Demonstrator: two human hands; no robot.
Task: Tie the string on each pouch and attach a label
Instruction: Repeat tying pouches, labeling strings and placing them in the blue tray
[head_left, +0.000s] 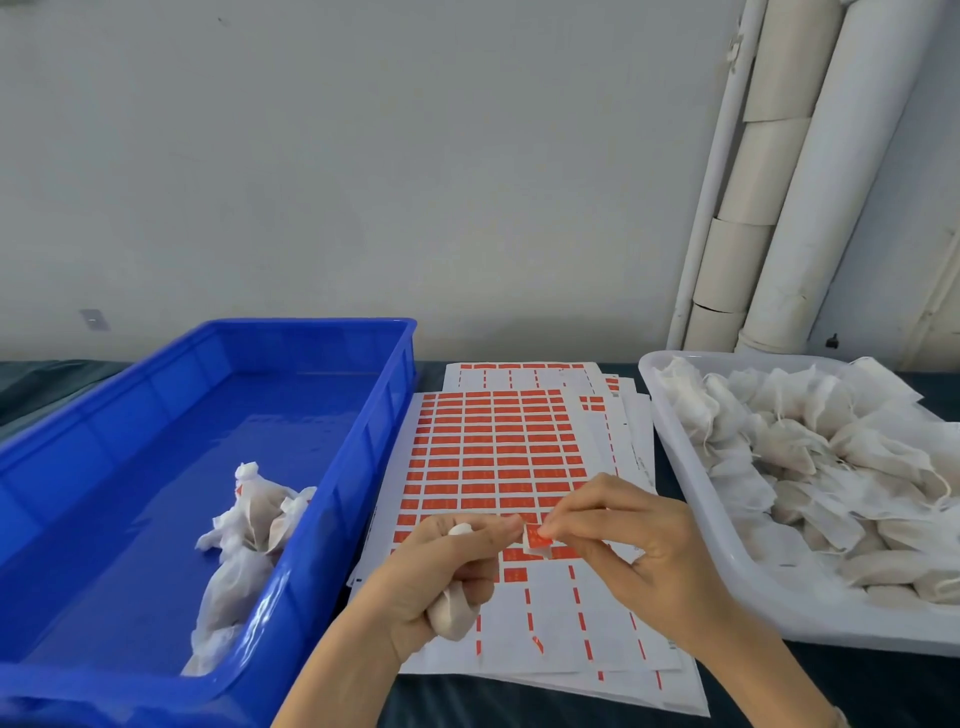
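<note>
1. Head view, nearest us: the left hand (452, 571) is clenched round a pouch (453, 618). The pouch's body bulges out below the fist and its gathered neck pokes up behind the knuckles.
2. Just to its right, the right hand (639, 551) pinches a red label (536, 538) between thumb and forefinger. The label sits in the gap between the two hands, almost touching the left fingertips.
3. We judge the coming move turns on this: the label lies right of the pouch neck, and the right hand, which already holds it, is the nearer one. The string itself is too fine to make out, and the label is too small for us to tell how its long axis runs.
4. Both hands hover above the label sheet (550, 613), which lies mid-desk with more sheets fanned beneath it.
5. At the left edge of the desk (857, 686) stands a blue crate (358, 467) holding a few finished pouches (249, 525) near its right wall.
6. At the right edge, a white tray (696, 493) is heaped with loose pouches (831, 467), so we judge most of the work remains.
7. Farthest off, pale pipes (810, 182) run up the wall.
</note>
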